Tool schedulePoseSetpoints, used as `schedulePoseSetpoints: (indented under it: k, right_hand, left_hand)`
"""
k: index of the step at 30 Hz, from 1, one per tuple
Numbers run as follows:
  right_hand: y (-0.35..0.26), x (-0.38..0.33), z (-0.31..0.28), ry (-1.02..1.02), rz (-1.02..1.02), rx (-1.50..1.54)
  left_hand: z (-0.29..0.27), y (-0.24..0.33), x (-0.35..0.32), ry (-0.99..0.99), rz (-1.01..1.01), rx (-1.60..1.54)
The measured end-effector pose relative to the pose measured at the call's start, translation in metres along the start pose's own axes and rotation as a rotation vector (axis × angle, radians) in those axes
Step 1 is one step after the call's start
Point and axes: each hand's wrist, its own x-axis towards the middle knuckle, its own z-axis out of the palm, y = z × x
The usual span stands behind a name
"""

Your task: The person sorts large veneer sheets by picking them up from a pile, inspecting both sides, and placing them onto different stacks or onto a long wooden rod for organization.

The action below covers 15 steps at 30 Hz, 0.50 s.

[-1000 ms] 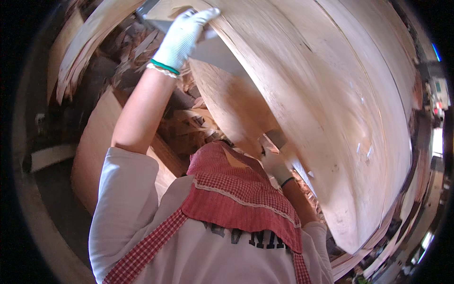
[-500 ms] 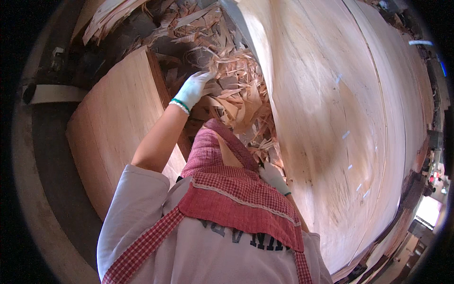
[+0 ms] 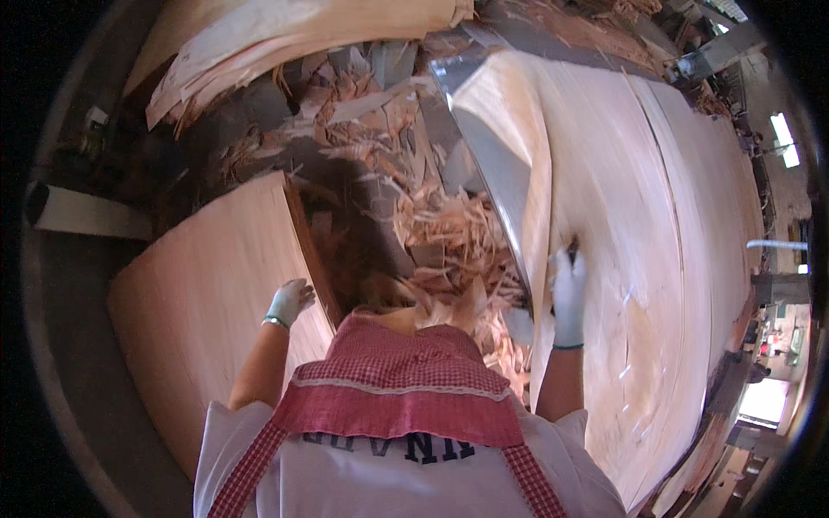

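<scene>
Nearest, at 6 o'clock, is the red checked apron point(image 3: 397, 414). The left hand point(image 3: 292, 300), gloved, lies between 8 and 9 o'clock with fingers loosely bent and nothing in them, over the edge of the left wood stack point(image 3: 207, 302); whether it touches is unclear. Just past 3 o'clock, the gloved right hand point(image 3: 567, 293) is over the pale wood sheet point(image 3: 622, 198), its fingers seemingly closed round a small dark thing point(image 3: 572, 247), too blurred to name.

That sheet fills 1 to 4 o'clock on a grey table point(image 3: 496, 142), its near-side edge curled up. A pull against the curl could split the thin wood along its grain; if the dark thing is sharp, a slip could score the surface or cut the glove. Farther, toward 12 o'clock, loose scraps point(image 3: 449, 233) could trip a foot. Farthest, at 11 o'clock, more sheets point(image 3: 294, 43) overhang raggedly and might snag.
</scene>
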Motion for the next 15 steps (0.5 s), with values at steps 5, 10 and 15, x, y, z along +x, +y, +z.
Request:
schedulePoseSetpoints:
  k: [5,10,15]
  right_hand:
    - [-0.061,0.121,0.068,0.051,-0.269,-0.186]
    - [-0.145,0.172,0.208,-0.016,-0.392,-0.712]
    - [-0.131,0.266,0.29,-0.109,-0.401,-0.954]
  left_hand:
    - [-0.016,0.109,0.04,0.07,0.086,0.07]
    - [0.026,0.198,0.094,-0.051,0.138,-0.018]
    - [0.079,0.309,0.178,-0.267,0.654,0.726]
